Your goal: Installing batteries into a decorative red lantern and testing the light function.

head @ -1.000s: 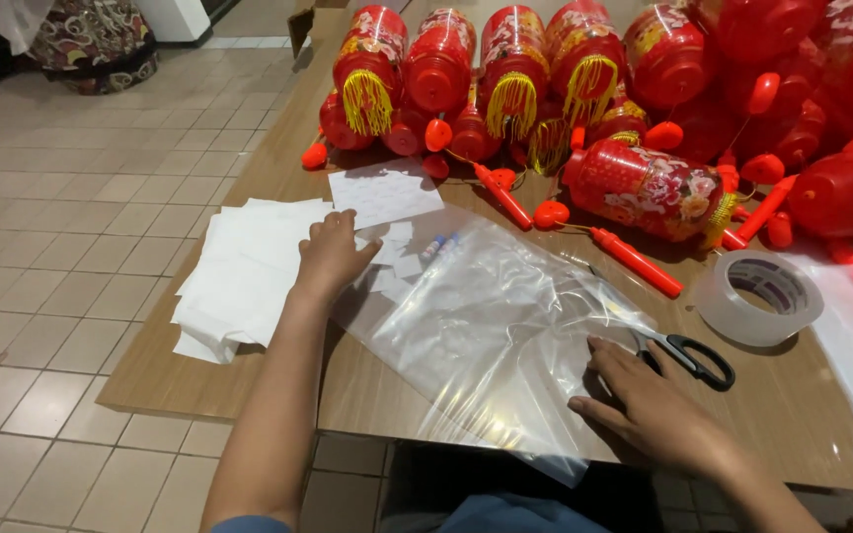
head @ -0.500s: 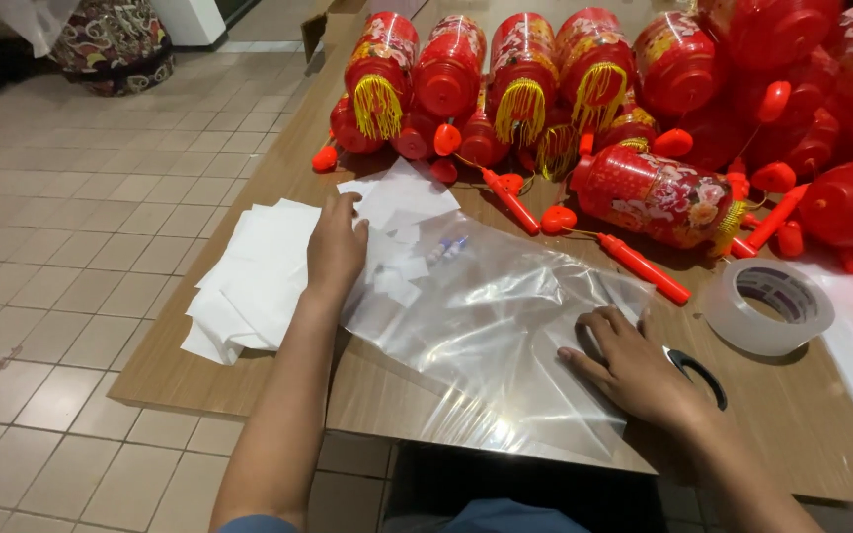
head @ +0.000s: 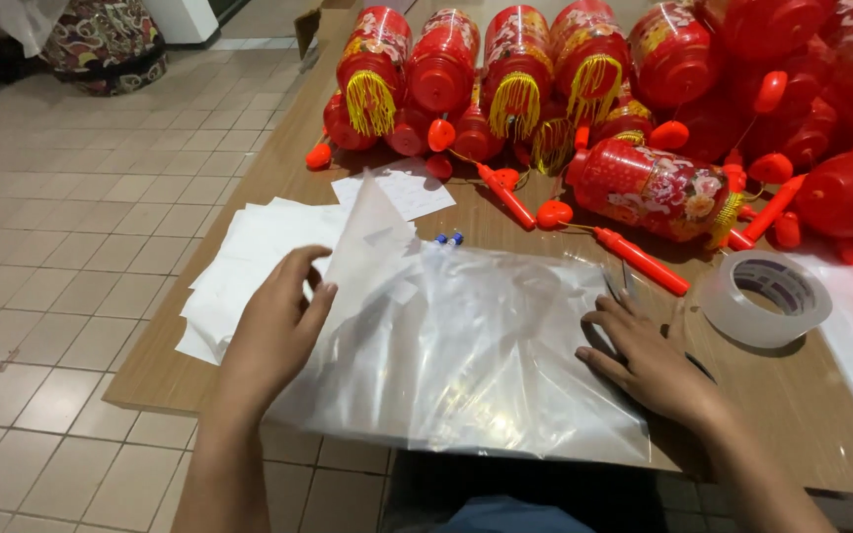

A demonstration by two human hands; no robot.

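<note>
The left hand (head: 273,331) pinches the left edge of a clear plastic bag (head: 466,345) and lifts its corner into a peak. The right hand (head: 649,360) lies flat, fingers spread, pressing the bag's right edge onto the wooden table (head: 802,395). The bag spreads between both hands, and nothing can be made out inside it. A stack of white paper sheets (head: 249,262) lies just beside the left hand. A roll of clear tape (head: 767,296) sits near the right hand. Red lanterns (head: 515,69) crowd the table's far side.
</note>
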